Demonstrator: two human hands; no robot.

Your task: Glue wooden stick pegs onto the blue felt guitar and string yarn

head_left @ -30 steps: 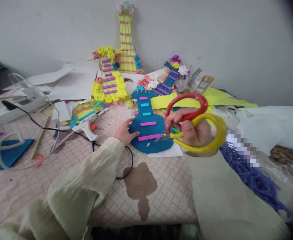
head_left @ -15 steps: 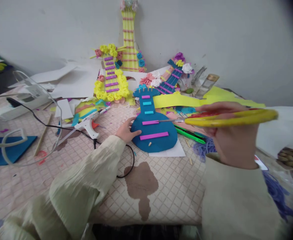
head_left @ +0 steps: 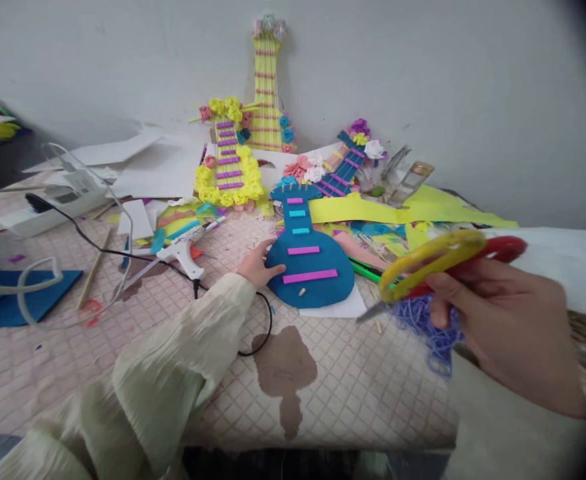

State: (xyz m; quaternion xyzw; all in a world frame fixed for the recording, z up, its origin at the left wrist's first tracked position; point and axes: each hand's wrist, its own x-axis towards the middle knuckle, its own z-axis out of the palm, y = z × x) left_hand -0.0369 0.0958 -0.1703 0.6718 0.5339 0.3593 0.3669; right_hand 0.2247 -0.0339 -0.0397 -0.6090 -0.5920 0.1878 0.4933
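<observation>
A flat blue guitar-shaped cutout [head_left: 325,292] lies on the table, partly over a piece of white paper [head_left: 357,305]. Pink and light-blue strips cross its neck and body, and short wooden pegs stick out at its head. My left hand [head_left: 259,265] grips the left edge of the body, thumb on top and the other fingers around the rim, partly hidden. On the right, my right hand [head_left: 517,320] is closed on scissors [head_left: 435,263] with yellow and red handles. Their tip points down and left, above the table and apart from the cutout.
Decorated toy guitars [head_left: 230,157] lean at the back wall. A white glue gun [head_left: 185,257] with a black cord lies left of the cutout. Purple yarn [head_left: 430,327] and a green-handled cutter [head_left: 365,269] lie to its right. A power strip [head_left: 55,207], paper scraps and a glass jar [head_left: 413,180] stand further back.
My right hand has drawn the scissors away from the pink strip, down and to the right, and turned them. My left hand stays on the cutout's edge. The view has shifted slightly.
</observation>
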